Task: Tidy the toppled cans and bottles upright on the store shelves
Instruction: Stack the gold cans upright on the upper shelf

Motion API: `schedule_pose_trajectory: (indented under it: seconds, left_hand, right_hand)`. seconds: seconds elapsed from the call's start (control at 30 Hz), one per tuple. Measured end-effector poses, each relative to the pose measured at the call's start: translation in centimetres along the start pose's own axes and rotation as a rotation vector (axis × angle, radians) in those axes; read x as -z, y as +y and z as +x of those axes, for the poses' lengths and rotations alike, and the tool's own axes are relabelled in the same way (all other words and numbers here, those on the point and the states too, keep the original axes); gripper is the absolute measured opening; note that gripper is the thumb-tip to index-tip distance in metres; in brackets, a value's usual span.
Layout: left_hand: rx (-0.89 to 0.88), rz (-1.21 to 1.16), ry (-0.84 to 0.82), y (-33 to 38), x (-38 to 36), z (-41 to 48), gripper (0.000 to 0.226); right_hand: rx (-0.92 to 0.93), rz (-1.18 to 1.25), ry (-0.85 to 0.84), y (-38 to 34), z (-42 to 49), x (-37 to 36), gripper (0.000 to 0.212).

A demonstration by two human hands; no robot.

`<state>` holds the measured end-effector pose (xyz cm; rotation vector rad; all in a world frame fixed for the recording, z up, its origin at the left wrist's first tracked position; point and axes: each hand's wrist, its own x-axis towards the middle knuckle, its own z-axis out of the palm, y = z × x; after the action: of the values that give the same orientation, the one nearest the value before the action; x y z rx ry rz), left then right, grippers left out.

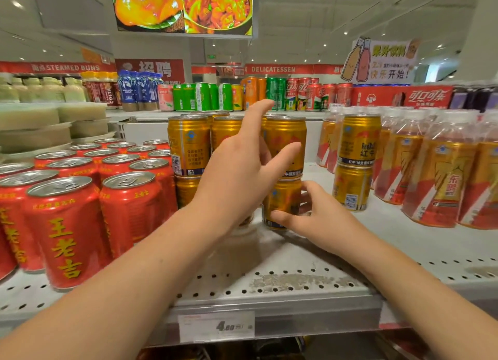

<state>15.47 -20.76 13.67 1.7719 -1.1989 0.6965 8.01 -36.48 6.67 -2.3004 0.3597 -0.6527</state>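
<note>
1. The right hand (315, 214) grips the lower gold can (283, 198). Its thumb lies across the can's front near the base, and its fingers curl round the side at 3 o'clock.
2. The left hand (237, 171) is raised in front of the stacks with its forefinger straight, pointing to 12 o'clock. Its thumb is stretched toward 2 o'clock, across the front of the upper gold can (285, 133). The other fingers are hidden, so I cannot tell whether it holds anything.
3. The upper gold can stands upright on top of the lower one, and both are at the middle of the shelf (296, 281).
4. At 9 o'clock from that stack, more gold cans (188, 144) stand two high, partly behind the left hand.
5. At 3 o'clock, apart from the hands, a separate pair of gold cans (358, 144) is stacked upright.
6. Farther toward 3 o'clock are shrink-wrapped bottles (444, 176) of orange drink.
7. At 9 o'clock, a block of red cans (64, 225) stands upright.
8. At 6 o'clock, a price tag (217, 326) sits on the shelf edge.
9. At 12 o'clock, green, orange and red cans (202, 97) line a back shelf.
</note>
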Motion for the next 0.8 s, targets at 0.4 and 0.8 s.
schedule_pose_trajectory:
  seconds: [0.4, 0.8]
  left_hand:
    - [0.066, 0.203, -0.014, 0.4, -1.5, 1.8, 0.051]
    - [0.032, 0.115, -0.018, 3.1, -4.2, -0.1, 0.060]
  right_hand:
    - [-0.012, -0.136, 0.035, -0.9, 0.2, -0.9, 0.070]
    - [0.094, -0.180, 0.039, 2.3, -2.6, 6.3, 0.066]
